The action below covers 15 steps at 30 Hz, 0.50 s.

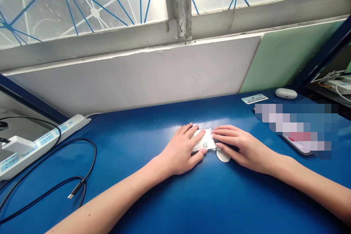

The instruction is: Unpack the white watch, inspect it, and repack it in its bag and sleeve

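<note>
A small flat white packet (206, 141) with a grey printed mark and a shiny, see-through edge lies on the blue table. My left hand (183, 150) holds it down from the left, fingers spread over its top and the thumb along its near edge. At the packet's right end, my right hand (242, 147) has its fingers closed in on the edge. A dark flat thing shows partly under the right palm; its kind is hidden. Just below the right fingertips rests a white round disc (223, 156), partly covered by the hand.
On the left are a white power strip (45, 140) with a plugged-in charger (20, 145) and a looped black cable (94, 153). A phone (297, 146), partly blurred out, lies to the right. Behind it are a white earbud case (286, 93) and a printed card (254, 98).
</note>
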Each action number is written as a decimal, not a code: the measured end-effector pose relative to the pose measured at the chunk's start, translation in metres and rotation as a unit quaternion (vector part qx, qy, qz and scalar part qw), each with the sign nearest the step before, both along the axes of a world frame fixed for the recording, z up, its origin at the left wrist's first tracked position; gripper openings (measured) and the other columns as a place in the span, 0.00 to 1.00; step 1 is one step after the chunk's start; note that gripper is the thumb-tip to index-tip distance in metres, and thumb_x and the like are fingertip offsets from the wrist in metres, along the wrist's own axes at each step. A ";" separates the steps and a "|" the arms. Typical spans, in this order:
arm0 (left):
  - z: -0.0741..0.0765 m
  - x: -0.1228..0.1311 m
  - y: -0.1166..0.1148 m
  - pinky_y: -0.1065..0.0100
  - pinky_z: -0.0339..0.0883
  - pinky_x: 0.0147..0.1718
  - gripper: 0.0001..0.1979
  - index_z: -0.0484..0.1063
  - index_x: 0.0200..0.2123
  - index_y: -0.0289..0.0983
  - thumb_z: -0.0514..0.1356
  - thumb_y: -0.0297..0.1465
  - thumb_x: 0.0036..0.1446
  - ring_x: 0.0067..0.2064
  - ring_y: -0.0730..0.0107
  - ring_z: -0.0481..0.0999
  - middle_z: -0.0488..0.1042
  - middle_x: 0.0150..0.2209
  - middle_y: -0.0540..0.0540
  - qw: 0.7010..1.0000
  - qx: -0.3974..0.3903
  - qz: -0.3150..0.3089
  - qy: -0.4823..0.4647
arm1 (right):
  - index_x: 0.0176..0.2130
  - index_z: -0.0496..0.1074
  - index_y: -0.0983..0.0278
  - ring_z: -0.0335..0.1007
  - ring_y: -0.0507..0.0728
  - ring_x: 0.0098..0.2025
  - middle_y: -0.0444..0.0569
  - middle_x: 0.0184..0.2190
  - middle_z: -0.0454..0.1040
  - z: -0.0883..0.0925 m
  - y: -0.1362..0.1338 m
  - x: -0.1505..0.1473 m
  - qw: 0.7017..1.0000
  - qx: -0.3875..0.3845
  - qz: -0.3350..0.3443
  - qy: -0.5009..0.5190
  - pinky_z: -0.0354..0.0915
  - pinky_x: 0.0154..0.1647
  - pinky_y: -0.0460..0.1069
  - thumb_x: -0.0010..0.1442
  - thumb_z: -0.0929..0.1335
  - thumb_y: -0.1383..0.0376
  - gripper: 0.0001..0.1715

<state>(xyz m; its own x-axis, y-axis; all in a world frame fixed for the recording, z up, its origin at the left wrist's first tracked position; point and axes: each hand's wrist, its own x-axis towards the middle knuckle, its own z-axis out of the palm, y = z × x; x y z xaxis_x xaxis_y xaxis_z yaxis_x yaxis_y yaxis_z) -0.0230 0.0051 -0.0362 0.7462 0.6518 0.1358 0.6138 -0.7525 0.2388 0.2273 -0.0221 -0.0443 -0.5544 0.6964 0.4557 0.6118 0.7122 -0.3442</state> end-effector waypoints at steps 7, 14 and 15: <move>0.000 -0.001 0.000 0.43 0.57 0.64 0.28 0.61 0.66 0.35 0.53 0.42 0.68 0.68 0.42 0.59 0.63 0.66 0.34 1.000 0.005 0.000 -0.005 | 0.56 0.75 0.59 0.72 0.65 0.58 0.55 0.52 0.79 0.000 -0.001 -0.001 1.000 0.006 -0.005 0.001 0.74 0.55 0.61 0.67 0.65 0.67 0.19; 0.000 -0.001 0.000 0.44 0.56 0.64 0.28 0.61 0.67 0.35 0.53 0.42 0.68 0.68 0.42 0.58 0.63 0.66 0.34 1.000 0.006 -0.002 -0.001 | 0.56 0.74 0.61 0.71 0.64 0.59 0.55 0.54 0.78 -0.003 0.000 0.001 1.000 -0.006 -0.007 -0.019 0.73 0.56 0.60 0.68 0.64 0.66 0.19; 0.000 -0.001 0.000 0.44 0.56 0.65 0.29 0.61 0.67 0.35 0.53 0.42 0.68 0.68 0.42 0.58 0.62 0.66 0.34 1.000 0.005 -0.001 0.002 | 0.56 0.74 0.61 0.71 0.64 0.59 0.55 0.54 0.78 -0.003 0.000 0.001 1.000 -0.008 -0.008 -0.019 0.73 0.56 0.60 0.68 0.64 0.66 0.19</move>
<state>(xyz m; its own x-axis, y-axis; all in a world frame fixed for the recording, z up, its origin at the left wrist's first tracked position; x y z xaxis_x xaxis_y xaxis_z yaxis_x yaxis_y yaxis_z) -0.0236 0.0049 -0.0363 0.7480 0.6487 0.1399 0.6130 -0.7562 0.2288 0.2288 -0.0223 -0.0473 -0.5593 0.7124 0.4240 0.6359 0.6968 -0.3318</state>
